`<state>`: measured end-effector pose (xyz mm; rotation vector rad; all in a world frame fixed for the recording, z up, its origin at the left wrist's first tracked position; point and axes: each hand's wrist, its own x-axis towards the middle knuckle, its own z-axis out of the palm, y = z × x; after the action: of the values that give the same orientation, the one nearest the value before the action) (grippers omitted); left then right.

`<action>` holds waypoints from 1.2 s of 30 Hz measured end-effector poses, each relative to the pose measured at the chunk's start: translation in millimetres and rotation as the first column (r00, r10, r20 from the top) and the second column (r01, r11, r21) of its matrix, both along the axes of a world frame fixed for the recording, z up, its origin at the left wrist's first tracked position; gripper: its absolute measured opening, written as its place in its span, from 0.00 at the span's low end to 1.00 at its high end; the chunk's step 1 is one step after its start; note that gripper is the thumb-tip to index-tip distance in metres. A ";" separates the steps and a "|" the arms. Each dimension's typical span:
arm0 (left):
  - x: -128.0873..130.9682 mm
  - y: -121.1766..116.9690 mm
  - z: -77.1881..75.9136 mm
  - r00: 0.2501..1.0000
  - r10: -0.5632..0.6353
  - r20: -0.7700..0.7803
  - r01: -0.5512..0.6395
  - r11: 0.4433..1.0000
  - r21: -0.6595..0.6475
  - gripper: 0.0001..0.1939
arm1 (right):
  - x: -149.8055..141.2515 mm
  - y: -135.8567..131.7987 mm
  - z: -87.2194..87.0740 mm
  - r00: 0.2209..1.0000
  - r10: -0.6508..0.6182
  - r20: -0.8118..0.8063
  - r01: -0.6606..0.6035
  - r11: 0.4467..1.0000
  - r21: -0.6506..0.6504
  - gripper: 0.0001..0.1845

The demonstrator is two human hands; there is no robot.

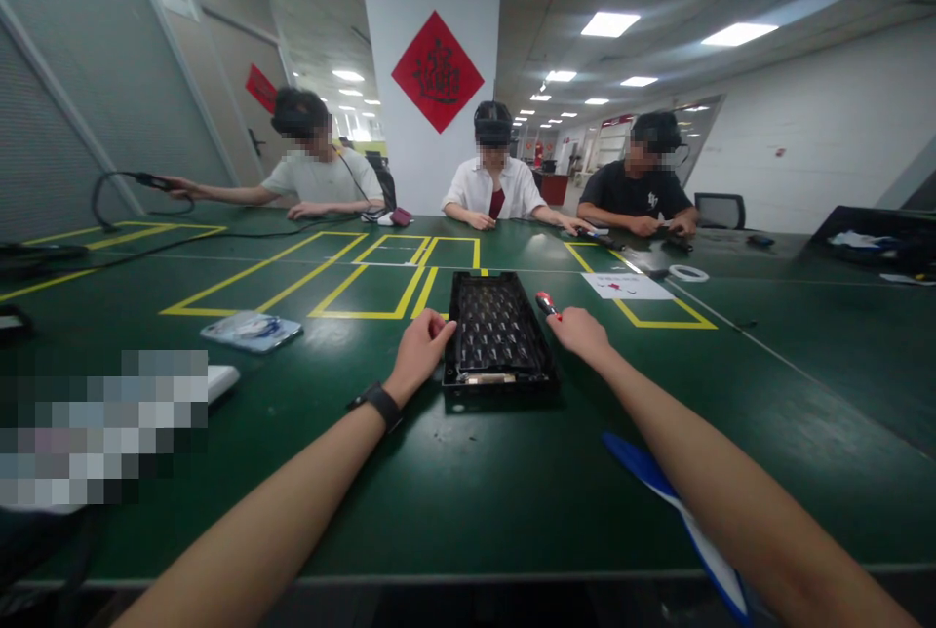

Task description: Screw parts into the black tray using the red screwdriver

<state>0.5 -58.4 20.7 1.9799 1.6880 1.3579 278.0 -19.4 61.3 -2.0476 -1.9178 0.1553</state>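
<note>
In front of me a black rectangular open case [500, 326] lies flat on the green table. Rows of small shiny pieces show inside it, and a pale strip runs along its near end. My left hand [424, 353] is at the case's left side, fingers curled together with the fingertips against the edge; nothing else shows in them. To the right of the case, my right hand [583, 335] is closed around a red-handled tool [547, 304]. Its rounded red and dark end points away from me, and the rest is hidden by my fingers.
Yellow tape outlines [366, 316] mark the green table [409, 501]. A phone-like slab [253, 330] lies left. A blue-and-white item [643, 464] lies beneath my right forearm. Farther right are a paper sheet [629, 287] and a white tape roll [688, 273]. Several people sit opposite.
</note>
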 end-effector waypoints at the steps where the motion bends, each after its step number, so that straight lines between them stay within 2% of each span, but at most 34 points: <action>1: -0.2 7.6 -3.2 1.000 0.027 0.001 -0.027 0.999 -0.039 0.15 | -1.1 -1.6 -4.5 1.000 -0.001 0.018 0.001 1.000 -0.017 0.21; 3: -0.3 22.4 -7.8 0.999 0.031 -0.024 -0.035 0.989 -0.146 0.17 | -5.5 -5.7 -8.0 0.999 0.002 0.052 0.000 0.999 -0.046 0.22; 4: -0.4 28.7 -9.4 0.999 0.037 -0.027 -0.041 0.987 -0.157 0.17 | -8.3 -8.0 -7.1 0.997 -0.001 0.080 0.004 0.999 -0.035 0.23; 6: -1.3 38.2 -11.4 0.999 0.036 -0.030 -0.040 0.986 -0.160 0.18 | -15.0 -12.8 -1.8 0.987 0.011 0.163 -0.023 0.997 0.072 0.24; 8: -2.9 42.9 -12.7 0.999 0.011 -0.038 -0.017 0.989 -0.146 0.18 | -24.3 -17.2 4.5 0.964 0.108 0.244 -0.161 0.964 0.213 0.21; 10: -4.7 43.9 -14.0 0.999 -0.018 -0.046 0.012 0.991 -0.132 0.17 | -36.6 -19.3 7.9 0.915 0.301 0.268 -0.365 0.901 0.235 0.16; 12: -5.9 43.1 -15.0 0.998 -0.030 -0.051 0.023 0.992 -0.123 0.18 | -50.1 -17.6 7.2 0.868 0.444 0.223 -0.480 0.866 0.141 0.11; 15: -6.5 41.3 -15.2 0.998 -0.033 -0.060 0.026 0.992 -0.120 0.18 | -65.8 -8.7 2.7 0.870 0.469 0.152 -0.480 0.876 0.046 0.05; 18: -6.2 39.9 -14.0 0.997 -0.056 -0.059 0.048 0.991 -0.122 0.18 | -70.5 -0.2 2.5 0.861 0.500 0.091 -0.504 0.863 0.022 0.05; 22: -5.8 38.2 -12.0 0.997 -0.064 -0.044 0.058 0.990 -0.129 0.18 | -67.6 -5.1 10.3 0.805 0.593 -0.016 -0.593 0.805 0.029 0.04; 24: -5.6 37.4 -11.6 0.997 -0.060 -0.040 0.054 0.990 -0.129 0.18 | -66.3 -13.8 13.0 0.736 0.650 -0.189 -0.656 0.754 0.035 0.06; 27: -5.2 36.9 -11.9 0.998 -0.057 -0.037 0.052 0.990 -0.131 0.19 | -64.3 -26.7 11.7 0.513 0.652 -0.558 -0.746 0.660 0.086 0.11; 28: -5.0 36.9 -12.1 0.998 -0.054 -0.037 0.049 0.990 -0.133 0.18 | -63.2 -29.7 10.1 0.451 0.635 -0.627 -0.754 0.647 0.112 0.13; 29: -4.9 37.2 -12.3 0.998 -0.049 -0.039 0.043 0.990 -0.134 0.18 | -61.8 -31.8 8.0 0.427 0.627 -0.651 -0.751 0.648 0.132 0.14; 33: -4.5 39.3 -13.5 0.997 -0.042 -0.060 0.035 0.992 -0.120 0.17 | -54.3 -34.1 0.3 0.456 0.640 -0.619 -0.735 0.663 0.144 0.17; 36: -4.8 41.2 -14.4 0.997 -0.043 -0.070 0.035 0.992 -0.121 0.17 | -49.5 -34.0 -0.8 0.457 0.676 -0.578 -0.778 0.619 0.109 0.16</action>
<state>-4.3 -17.1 6.3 2.0059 1.7095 1.1564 228.5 -53.4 60.5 -0.8698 -2.2414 1.0538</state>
